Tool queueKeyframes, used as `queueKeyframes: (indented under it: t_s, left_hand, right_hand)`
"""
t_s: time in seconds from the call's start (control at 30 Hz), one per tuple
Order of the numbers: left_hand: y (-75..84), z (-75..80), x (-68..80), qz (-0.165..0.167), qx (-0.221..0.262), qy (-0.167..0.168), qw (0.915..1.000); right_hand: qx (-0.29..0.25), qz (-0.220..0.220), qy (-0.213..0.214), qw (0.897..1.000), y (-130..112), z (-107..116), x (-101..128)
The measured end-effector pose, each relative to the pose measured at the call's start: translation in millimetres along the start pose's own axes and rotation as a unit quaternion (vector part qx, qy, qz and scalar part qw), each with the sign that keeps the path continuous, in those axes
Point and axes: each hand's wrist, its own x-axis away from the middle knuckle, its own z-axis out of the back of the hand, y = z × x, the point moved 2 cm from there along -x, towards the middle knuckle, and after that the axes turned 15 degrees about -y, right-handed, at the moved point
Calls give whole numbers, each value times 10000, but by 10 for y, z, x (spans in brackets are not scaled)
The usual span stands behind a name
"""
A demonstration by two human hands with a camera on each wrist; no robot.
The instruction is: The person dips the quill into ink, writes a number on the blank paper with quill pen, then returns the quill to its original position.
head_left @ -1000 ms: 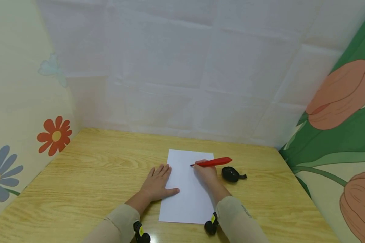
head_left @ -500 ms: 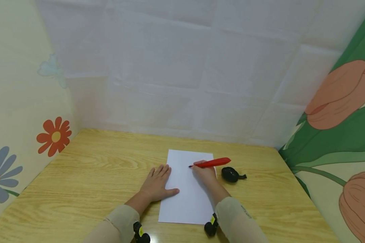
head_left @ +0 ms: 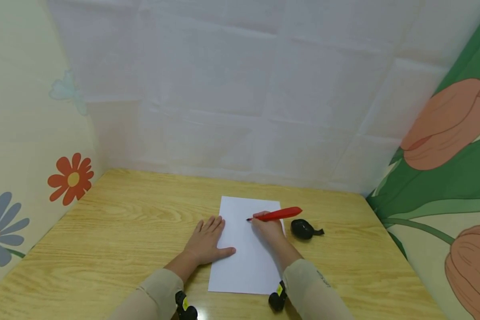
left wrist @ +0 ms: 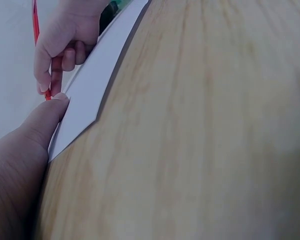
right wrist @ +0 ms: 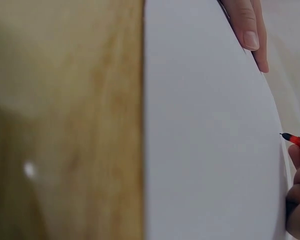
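Observation:
A sheet of white paper (head_left: 246,273) lies on the wooden table in the head view. My left hand (head_left: 205,243) rests flat over its left edge, fingers spread and thumb on the sheet. Between thumb and fingers, my right hand (head_left: 270,227) pinches a thick red pen (head_left: 282,214), which slants with its rear end up to the right. The pen's dark tip is at the paper's upper middle. The right wrist view shows the black-tipped red pen (right wrist: 296,140) right at the far side of the sheet. In the left wrist view the left thumb (left wrist: 40,122) presses near the paper's edge.
Just right of the paper is a rounded, shiny black object (head_left: 302,229) with a short tail. A white cloth (head_left: 224,111) hangs behind the table (head_left: 116,222). Flower-printed panels stand at the left and right. Black wrist devices (head_left: 277,301) sit by the sleeves.
The pen tip and right hand have shifted slightly left and a little down across the paper. My left hand has stayed in place.

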Motion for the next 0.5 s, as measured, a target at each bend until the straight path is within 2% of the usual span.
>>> queueKeyframes:
  t_s: [0.5]
  left_hand:
    - [14, 12, 12, 35, 1, 7, 10000]
  right_hand:
    - [118, 143, -56, 9998, -6, -30, 30]
